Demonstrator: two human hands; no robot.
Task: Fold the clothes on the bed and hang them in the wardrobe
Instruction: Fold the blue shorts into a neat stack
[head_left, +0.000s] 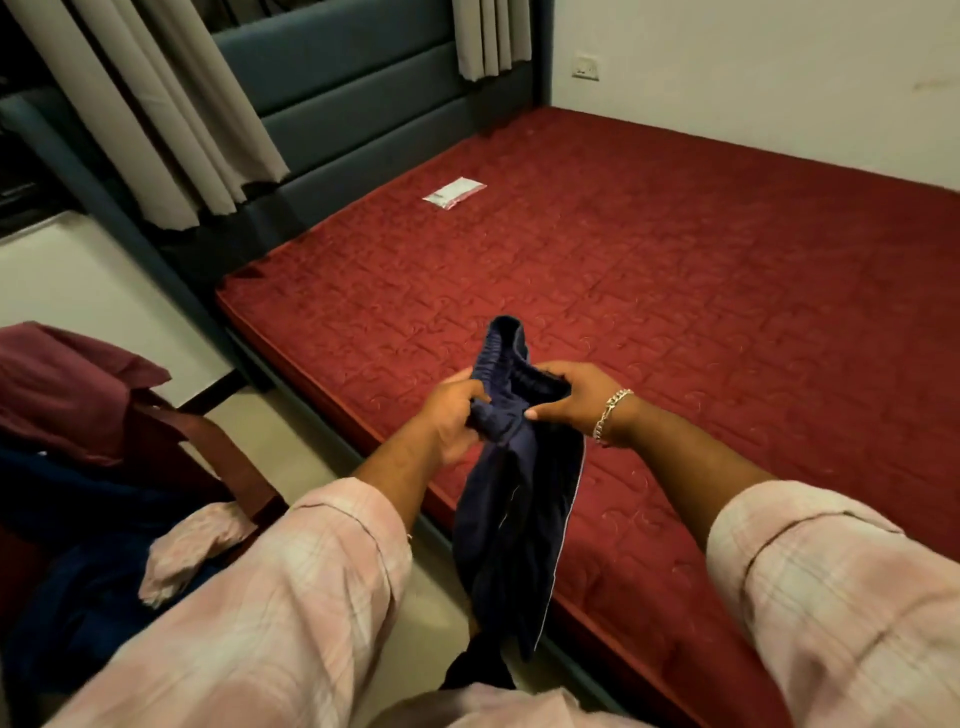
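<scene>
A dark navy garment with an elastic waistband (514, 499) hangs over the near edge of the bed, its lower end reaching toward the floor. My left hand (454, 415) grips the waistband on its left side. My right hand (569, 400), with a metal bracelet on the wrist, grips the waistband on its right. Both arms wear rolled-up pink checked sleeves. The bed is a bare red quilted mattress (701, 312) with no other clothes on it.
A small clear plastic packet (453, 193) lies near the head of the mattress. A blue padded headboard (353, 98) and grey curtains (171, 119) stand behind. At the left, a maroon cloth (62, 384) and dark blue clothes (88, 561) are piled together.
</scene>
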